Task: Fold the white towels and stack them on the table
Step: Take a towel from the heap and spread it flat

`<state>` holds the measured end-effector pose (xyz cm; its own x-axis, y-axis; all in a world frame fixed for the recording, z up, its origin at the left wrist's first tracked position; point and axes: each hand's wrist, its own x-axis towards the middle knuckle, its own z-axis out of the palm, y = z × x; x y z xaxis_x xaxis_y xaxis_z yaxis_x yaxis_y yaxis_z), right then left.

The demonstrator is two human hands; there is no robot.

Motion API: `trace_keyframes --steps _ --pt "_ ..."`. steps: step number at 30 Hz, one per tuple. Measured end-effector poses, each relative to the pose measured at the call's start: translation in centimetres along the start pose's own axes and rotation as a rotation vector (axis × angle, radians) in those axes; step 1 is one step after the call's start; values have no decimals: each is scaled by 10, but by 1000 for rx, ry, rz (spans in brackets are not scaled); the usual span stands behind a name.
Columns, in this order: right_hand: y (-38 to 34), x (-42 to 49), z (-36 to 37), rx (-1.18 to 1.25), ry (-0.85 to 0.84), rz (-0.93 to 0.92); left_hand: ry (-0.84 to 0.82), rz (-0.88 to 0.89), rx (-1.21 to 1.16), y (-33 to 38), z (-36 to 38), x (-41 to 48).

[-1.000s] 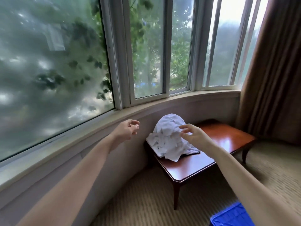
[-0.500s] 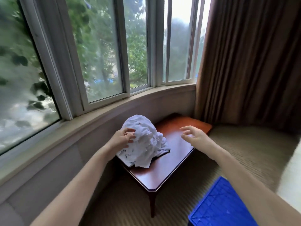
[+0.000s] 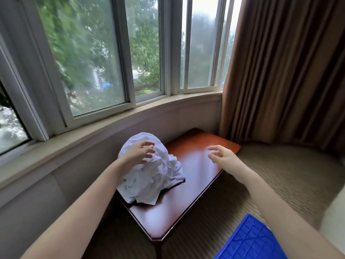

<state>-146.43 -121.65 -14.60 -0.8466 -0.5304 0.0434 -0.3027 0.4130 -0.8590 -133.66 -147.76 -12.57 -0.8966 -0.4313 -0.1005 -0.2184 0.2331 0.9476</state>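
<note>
Here the window sill [image 3: 93, 135] runs past the outer side of the left hand [image 3: 138, 154], which is stretched out over the top of the heap of white towels [image 3: 149, 182]. Its fingers are spread and a little bent, and they pinch nothing that I can see. Whether the fingertips touch the cloth or hang just above it, I cannot tell.

The heap lies directly under that hand and spills from it back toward the person, on the end of the table [image 3: 192, 165] nearest the wall. It is a rumpled mound, with no edge or corner showing, so no long axis can be read from it. Nothing is folded yet, I judge.

Bare wood lies between the two hands. The right hand [image 3: 224, 157] hovers over that bare part, well apart from the heap, with its fingers splayed and empty. The towels lie to its inner side, across the tabletop.

So the left hand is plainly the nearer and is likely to take the first towel, with the right reaching in to find an edge. Beyond the right forearm sit a blue gridded thing [image 3: 250, 242] and the brown curtain [image 3: 280, 71].
</note>
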Motion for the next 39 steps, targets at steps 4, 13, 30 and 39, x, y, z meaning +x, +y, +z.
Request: trace_keyframes --steps 4,13,30,39 --pt "24 50 -18 10 -21 36 71 -30 -24 -7 3 50" --pt "60 131 -3 -4 -119 121 146 -145 -53 -40 21 125" --pt "65 348 65 -119 -171 113 140 -239 -20 -88 -57 337" --pt "64 435 107 -179 -231 91 74 -211 48 -90 -75 416"
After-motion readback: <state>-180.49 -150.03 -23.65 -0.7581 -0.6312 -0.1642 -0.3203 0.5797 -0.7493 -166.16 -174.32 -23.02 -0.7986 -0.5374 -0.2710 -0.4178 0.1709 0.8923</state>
